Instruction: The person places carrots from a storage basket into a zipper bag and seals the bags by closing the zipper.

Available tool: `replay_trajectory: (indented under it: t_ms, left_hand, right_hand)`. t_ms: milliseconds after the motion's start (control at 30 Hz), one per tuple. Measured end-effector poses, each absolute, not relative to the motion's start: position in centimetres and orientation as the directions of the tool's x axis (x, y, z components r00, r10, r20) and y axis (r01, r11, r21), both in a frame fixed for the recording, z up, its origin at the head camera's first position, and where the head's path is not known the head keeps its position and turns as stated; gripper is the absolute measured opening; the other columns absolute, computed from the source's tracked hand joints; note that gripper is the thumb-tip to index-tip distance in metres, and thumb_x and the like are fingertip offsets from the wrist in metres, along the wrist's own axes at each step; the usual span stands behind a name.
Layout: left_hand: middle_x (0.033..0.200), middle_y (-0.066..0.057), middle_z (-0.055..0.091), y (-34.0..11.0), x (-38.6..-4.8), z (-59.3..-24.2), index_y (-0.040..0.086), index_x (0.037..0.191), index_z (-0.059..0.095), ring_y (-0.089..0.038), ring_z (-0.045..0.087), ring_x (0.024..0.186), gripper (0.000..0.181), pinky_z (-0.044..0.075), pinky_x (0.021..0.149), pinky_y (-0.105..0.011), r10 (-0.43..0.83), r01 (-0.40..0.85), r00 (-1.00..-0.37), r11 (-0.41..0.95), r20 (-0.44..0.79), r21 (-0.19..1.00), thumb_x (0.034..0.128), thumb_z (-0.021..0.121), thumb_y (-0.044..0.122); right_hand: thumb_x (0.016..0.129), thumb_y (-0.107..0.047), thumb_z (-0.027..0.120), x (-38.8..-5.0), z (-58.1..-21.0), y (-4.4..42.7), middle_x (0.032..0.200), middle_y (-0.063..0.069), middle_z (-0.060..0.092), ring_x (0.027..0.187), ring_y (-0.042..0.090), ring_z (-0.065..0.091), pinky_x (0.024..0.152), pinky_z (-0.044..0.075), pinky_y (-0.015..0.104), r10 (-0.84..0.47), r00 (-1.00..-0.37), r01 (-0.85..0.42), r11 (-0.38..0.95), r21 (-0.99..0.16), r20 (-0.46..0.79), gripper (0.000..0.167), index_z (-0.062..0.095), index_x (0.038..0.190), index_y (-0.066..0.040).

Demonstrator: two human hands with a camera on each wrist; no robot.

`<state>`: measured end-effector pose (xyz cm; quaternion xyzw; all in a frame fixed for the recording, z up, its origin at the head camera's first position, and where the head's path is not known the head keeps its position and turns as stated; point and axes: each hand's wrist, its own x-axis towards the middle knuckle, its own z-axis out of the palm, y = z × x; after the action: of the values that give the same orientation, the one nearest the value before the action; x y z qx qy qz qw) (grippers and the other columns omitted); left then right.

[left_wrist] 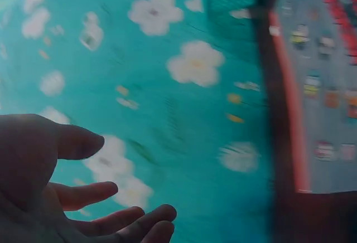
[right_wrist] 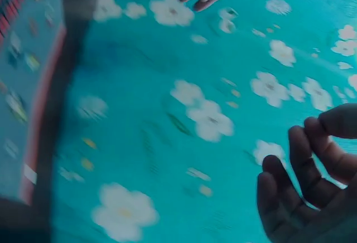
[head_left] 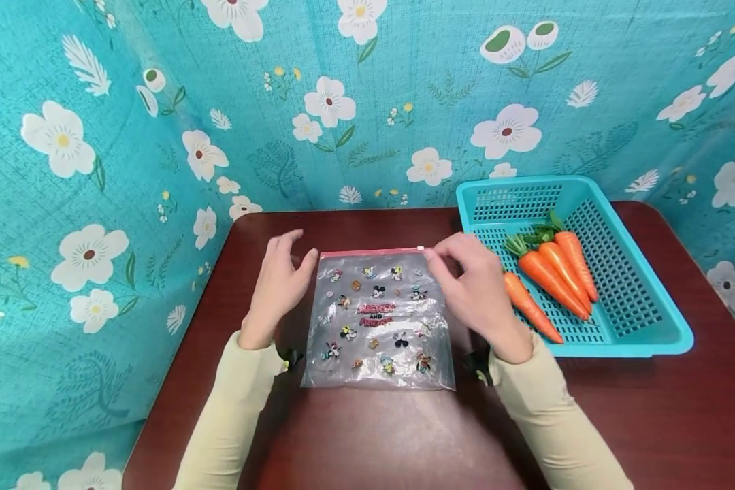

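A clear zip bag [head_left: 376,340] printed with cartoon figures lies flat on the table, its red zip edge [head_left: 367,252] at the far side and a white slider [head_left: 421,248] near that edge's right end. My left hand [head_left: 280,289] hovers by the bag's upper left corner, fingers spread and holding nothing; the left wrist view shows this hand [left_wrist: 83,198] apart from the bag [left_wrist: 326,126]. By the upper right corner is my right hand [head_left: 478,292]. In the right wrist view this hand [right_wrist: 312,181] has loosely bent fingers, empty, away from the bag [right_wrist: 25,87].
A blue plastic basket [head_left: 661,309] stands to the right on the dark red table [head_left: 367,435], with several carrots [head_left: 551,279] inside. One carrot [head_left: 531,307] lies close to my right hand. A turquoise flowered cloth [head_left: 392,102] hangs behind and at the left.
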<state>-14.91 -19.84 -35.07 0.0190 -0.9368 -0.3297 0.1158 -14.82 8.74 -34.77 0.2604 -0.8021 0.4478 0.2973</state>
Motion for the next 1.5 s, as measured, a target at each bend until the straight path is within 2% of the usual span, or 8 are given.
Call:
replay_trajectory:
  t_ms: [133,267,433,600,767,1100,1300,1500]
  left_hand:
    - [0.128,-0.024,0.049,-21.4,-16.0,-38.6,0.000,0.138,0.045,-0.034,0.054,0.096,0.050,0.046,0.085,-0.046,-0.156,-0.076,-0.985,0.759,0.068,0.647,0.0957,0.054,0.024]
    - [0.129,-0.026,0.048,-22.1,-16.7,-41.4,-0.001,0.137,0.045,-0.033,0.051,0.097,0.049,0.044,0.090,-0.048,-0.173,-0.144,-0.985,0.738,-0.022,0.659,0.0957,0.054,0.025]
    - [0.134,-0.027,0.042,-22.0,-17.3,-43.8,-0.002,0.139,0.042,-0.037,0.047,0.113,0.052,0.040,0.101,-0.051,-0.157,-0.210,-0.978,0.711,-0.140,0.671,0.0959,0.052,0.026]
    - [0.137,-0.028,0.038,-21.7,-18.0,-45.2,-0.004,0.140,0.038,-0.038,0.043,0.124,0.056,0.040,0.103,-0.052,-0.139,-0.278,-0.957,0.696,-0.255,0.662,0.0960,0.052,0.026]
    - [0.139,-0.027,0.036,-21.5,-18.8,-45.6,-0.004,0.140,0.038,-0.038,0.043,0.125,0.057,0.041,0.103,-0.051,-0.153,-0.314,-0.944,0.686,-0.291,0.657,0.0956,0.053,0.028]
    - [0.140,-0.027,0.036,-21.3,-19.8,-45.6,-0.005,0.139,0.039,-0.036,0.040,0.124,0.055,0.041,0.102,-0.050,-0.172,-0.350,-0.931,0.674,-0.322,0.651,0.0955,0.053,0.024]
    - [0.135,-0.026,0.044,-21.5,-20.2,-46.0,-0.005,0.139,0.040,-0.033,0.048,0.116,0.053,0.046,0.096,-0.045,-0.189,-0.371,-0.924,0.658,-0.333,0.656,0.0952,0.055,0.023]
    - [0.131,-0.025,0.051,-22.0,-20.2,-46.2,-0.007,0.137,0.042,-0.031,0.053,0.110,0.050,0.047,0.093,-0.044,-0.181,-0.385,-0.918,0.611,-0.352,0.691,0.0937,0.052,0.016]
  right_hand:
    - [0.089,-0.007,0.064,-14.4,-37.4,7.5,0.086,0.008,0.067,0.079,0.019,0.059,0.071,0.047,0.029,-0.133,-0.843,-0.520,0.450,-0.726,0.521,0.006,0.068,0.090,-0.004]
    - [0.092,-0.010,0.061,-14.4,-39.6,6.8,0.099,0.008,0.068,0.087,0.020,0.064,0.076,0.053,0.036,-0.072,-0.925,-0.369,0.406,-0.836,0.373,0.012,0.067,0.101,-0.005]
    - [0.090,-0.016,0.060,-14.8,-42.4,6.6,0.117,0.014,0.060,0.103,0.031,0.055,0.085,0.046,0.044,-0.055,-0.971,-0.229,0.502,-0.834,0.233,0.025,0.063,0.113,-0.005]
    - [0.088,-0.028,0.062,-15.1,-45.1,6.9,0.144,0.029,0.034,0.126,0.047,0.035,0.100,0.035,0.057,-0.102,-0.995,-0.077,0.665,-0.743,0.012,0.059,0.045,0.135,0.003]
    - [0.088,-0.034,0.061,-15.6,-46.2,7.3,0.151,0.034,0.018,0.136,0.053,0.023,0.108,0.029,0.062,-0.098,-0.987,0.032,0.651,-0.759,-0.126,0.075,0.031,0.143,0.007]
    - [0.088,-0.030,0.061,-15.9,-46.7,7.4,0.145,0.032,0.031,0.133,0.047,0.030,0.110,0.028,0.057,-0.048,-0.988,0.090,0.592,-0.801,-0.146,0.070,0.034,0.141,0.007]
    - [0.087,-0.028,0.063,-15.7,-47.4,7.4,0.130,0.029,0.054,0.123,0.047,0.045,0.105,0.035,0.055,-0.161,-0.986,-0.086,0.698,-0.711,-0.039,0.057,0.051,0.131,0.008]
    - [0.087,-0.029,0.063,-15.4,-47.4,7.2,0.119,0.026,0.063,0.114,0.046,0.052,0.100,0.037,0.054,-0.257,-0.966,-0.211,0.759,-0.617,0.013,0.049,0.060,0.119,0.007]
